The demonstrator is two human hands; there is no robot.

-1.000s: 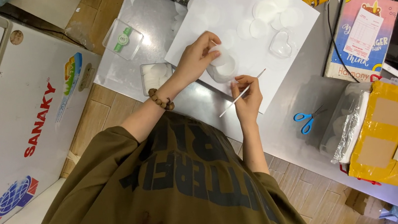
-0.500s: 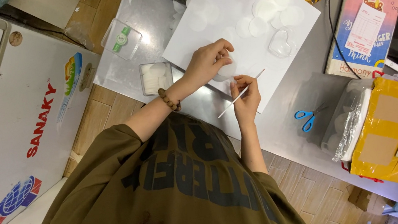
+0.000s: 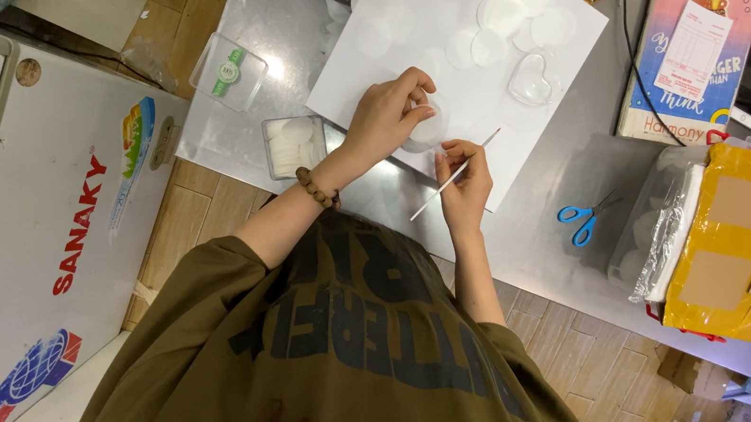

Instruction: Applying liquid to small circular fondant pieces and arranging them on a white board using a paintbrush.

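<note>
**Small white disc cupped in your left hand, thin stick pinched in your right**

Since the earlier frames, your left hand [image 3: 392, 113] has curled tighter over the small white disc [image 3: 430, 130], and the thin stick [image 3: 452, 176] has swung a little closer to it. Your left fingers are wrapped around the disc, which sits at the near edge of the white sheet [image 3: 428, 14] on the steel table [image 3: 552, 247]. Your right hand [image 3: 466, 183] pinches the stick between thumb and fingertips, its tip angled up and to the right.

Judging by its look, the disc is light, thin and soft (much like the loose white rounds [image 3: 514, 17] farther up the sheet), so it would dent or tear under a hard squeeze. Hold it by the rim with a light touch. The stick seems stiff but slender; grip it near the working end for control. Blue scissors [image 3: 582, 219] lie well apart to your right.
</note>
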